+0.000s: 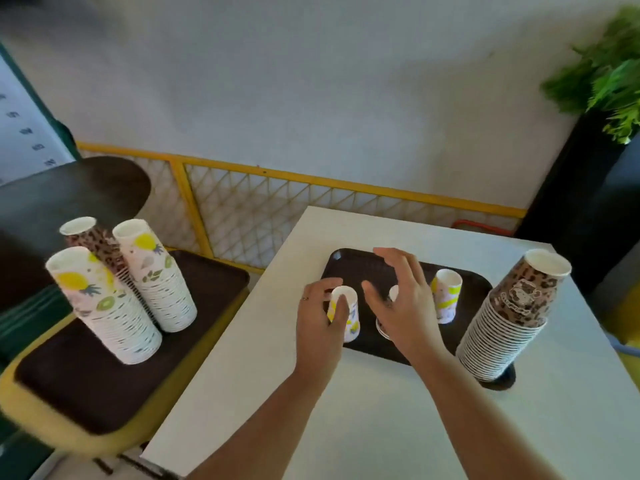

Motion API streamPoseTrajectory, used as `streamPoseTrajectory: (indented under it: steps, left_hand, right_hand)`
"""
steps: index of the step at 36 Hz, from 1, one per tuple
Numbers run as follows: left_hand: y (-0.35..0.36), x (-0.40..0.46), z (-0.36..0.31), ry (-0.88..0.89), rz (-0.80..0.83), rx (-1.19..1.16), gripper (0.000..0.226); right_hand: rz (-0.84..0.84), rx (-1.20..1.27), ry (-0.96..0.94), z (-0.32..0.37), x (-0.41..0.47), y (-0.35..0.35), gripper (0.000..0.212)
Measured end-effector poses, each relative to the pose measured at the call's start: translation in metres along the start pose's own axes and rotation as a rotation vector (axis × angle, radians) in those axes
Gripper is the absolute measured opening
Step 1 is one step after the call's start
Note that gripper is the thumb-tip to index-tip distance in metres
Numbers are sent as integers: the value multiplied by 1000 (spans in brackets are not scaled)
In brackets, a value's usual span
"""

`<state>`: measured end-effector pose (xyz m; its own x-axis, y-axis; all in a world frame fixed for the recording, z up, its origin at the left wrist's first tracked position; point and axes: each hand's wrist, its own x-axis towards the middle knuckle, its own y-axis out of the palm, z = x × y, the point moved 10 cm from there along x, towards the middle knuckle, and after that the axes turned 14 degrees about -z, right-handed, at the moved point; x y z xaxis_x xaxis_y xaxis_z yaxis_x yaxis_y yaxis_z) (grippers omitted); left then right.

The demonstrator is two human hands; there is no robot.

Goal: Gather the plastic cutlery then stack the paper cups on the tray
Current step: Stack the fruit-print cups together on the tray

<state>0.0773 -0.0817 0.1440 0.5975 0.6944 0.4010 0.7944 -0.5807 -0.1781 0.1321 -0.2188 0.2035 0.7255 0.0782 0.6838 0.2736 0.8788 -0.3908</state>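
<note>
Both forearms reached up from the bottom of the frame over the white table (346, 403), toward the dark tray (474, 292) at centre. The left hand (320, 320) was curled around an upside-down fruit-print cup (348, 311) at the tray's left end, thumb across the cup's front, fingers behind it, a ring on one finger. That cup stood on the tray, gripped.

The right hand (401, 303) hovered flat above the middle of the tray, fingers spread wide and holding nothing. Under its palm a small cup stack (389, 306) peeked out, mostly hidden; whether the hand touched it could not be told. Just right of that hand, a second fruit cup (446, 299) stood upside down on the tray, apart from the fingers.

Largest of the rest: at centre right, a tall leopard stack (509, 317) leaned on the table just beside the tray's right end, well clear of both hands. At left of the frame, a yellow-edged chair (69, 393) with a dark seat carried three more tall stacks: a near stack (104, 306) and a far stack (156, 275) in fruit print, and a brown stack (93, 240) leaning between and behind them. All three were well apart from the hands.

A yellow fence (242, 202) ran behind the table, with a plant (609, 74) at upper right. No cutlery could be made out.
</note>
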Motion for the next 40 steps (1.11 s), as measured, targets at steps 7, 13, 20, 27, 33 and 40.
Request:
streamPoseTrajectory:
  steps: [7, 13, 20, 27, 33, 40]
  left_hand:
    - [-84, 16, 9, 62, -128, 114, 27]
    - [-165, 44, 27, 175, -284, 222, 38]
    - [-263, 90, 77, 64, -486, 324, 65]
    - [-315, 143, 147, -103, -442, 322, 102]
    - [-314, 162, 192, -179, -272, 190, 96]
    - [-305, 164, 198, -78, -163, 181, 92]
  right_hand:
    - [190, 103, -29, 52, -31, 77, 43]
    - [265, 175, -81, 103, -51, 139, 38]
    - [280, 219, -82, 155, -63, 209, 37]
    - [368, 235, -37, 199, -71, 283, 43]
    - [447, 283, 54, 225, -77, 333, 61]
    - [469, 353, 159, 236, -84, 368, 77]
